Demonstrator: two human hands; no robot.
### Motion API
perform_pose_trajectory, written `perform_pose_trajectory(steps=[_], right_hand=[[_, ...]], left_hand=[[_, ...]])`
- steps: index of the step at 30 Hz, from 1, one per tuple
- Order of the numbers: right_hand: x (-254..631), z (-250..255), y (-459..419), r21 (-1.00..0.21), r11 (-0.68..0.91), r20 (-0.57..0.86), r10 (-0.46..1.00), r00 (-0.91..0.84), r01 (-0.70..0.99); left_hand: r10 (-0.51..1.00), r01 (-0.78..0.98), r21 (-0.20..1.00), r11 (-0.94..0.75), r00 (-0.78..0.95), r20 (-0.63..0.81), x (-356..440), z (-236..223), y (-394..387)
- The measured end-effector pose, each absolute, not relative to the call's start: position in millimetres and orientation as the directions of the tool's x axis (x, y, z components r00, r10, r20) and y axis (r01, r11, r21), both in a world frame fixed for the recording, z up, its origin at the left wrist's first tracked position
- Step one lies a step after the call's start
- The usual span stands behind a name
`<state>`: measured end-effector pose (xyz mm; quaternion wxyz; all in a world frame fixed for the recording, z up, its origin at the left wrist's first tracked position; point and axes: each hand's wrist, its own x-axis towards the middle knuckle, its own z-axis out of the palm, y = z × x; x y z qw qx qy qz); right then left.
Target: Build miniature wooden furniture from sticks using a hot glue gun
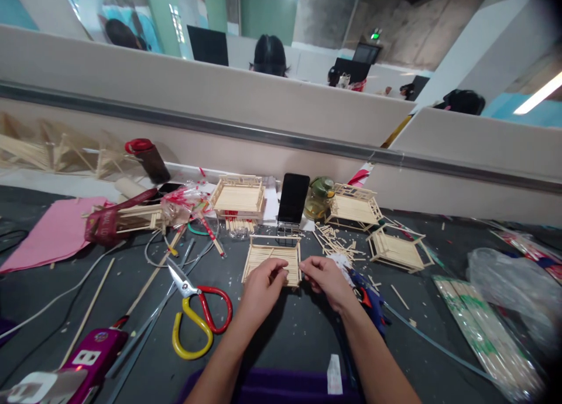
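Observation:
A small frame of pale wooden sticks (263,254), with a slatted floor and a raised rail at its far side, lies before me. My left hand (266,282) rests over its near edge, thumb and fingers closed together; what they hold is hidden. At the frame's right edge, my right hand (328,280) makes a pinch, and anything between its fingertips is too small to make out. A blue glue gun (375,310) lies partly behind my right forearm. Scissors (197,310) with one red and one yellow handle lie left of my left hand.
Similar stick frames stand behind: one (239,196) at left, two (355,208) at right. A phone (293,199) leans upright near a green-lidded jar (322,196). Loose sticks (336,243), a purple power strip (94,357), bagged sticks (483,334) and a red-lidded bottle (149,161) surround the work.

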<state>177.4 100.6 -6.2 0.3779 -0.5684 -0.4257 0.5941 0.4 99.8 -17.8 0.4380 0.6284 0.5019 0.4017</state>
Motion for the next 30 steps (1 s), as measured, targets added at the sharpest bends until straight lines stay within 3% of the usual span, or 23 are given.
perform_pose_trajectory(steps=[11, 21, 30], right_hand=[[177, -5, 101, -0.943, -0.332, -0.332, 0.942, -0.045, -0.004], [190, -6, 82, -0.964, -0.266, -0.266, 0.964, 0.015, 0.005], [199, -5, 56, -0.965, -0.106, -0.104, 0.994, 0.023, 0.239]], left_hand=[[0.977, 0.096, 0.994, 0.048, 0.203, -0.066, 15, -13, 110], [0.975, 0.141, 0.983, 0.116, 0.175, -0.14, 28, -5, 118], [0.965, 0.164, 0.97, 0.179, 0.165, -0.205, 39, 5, 121]])
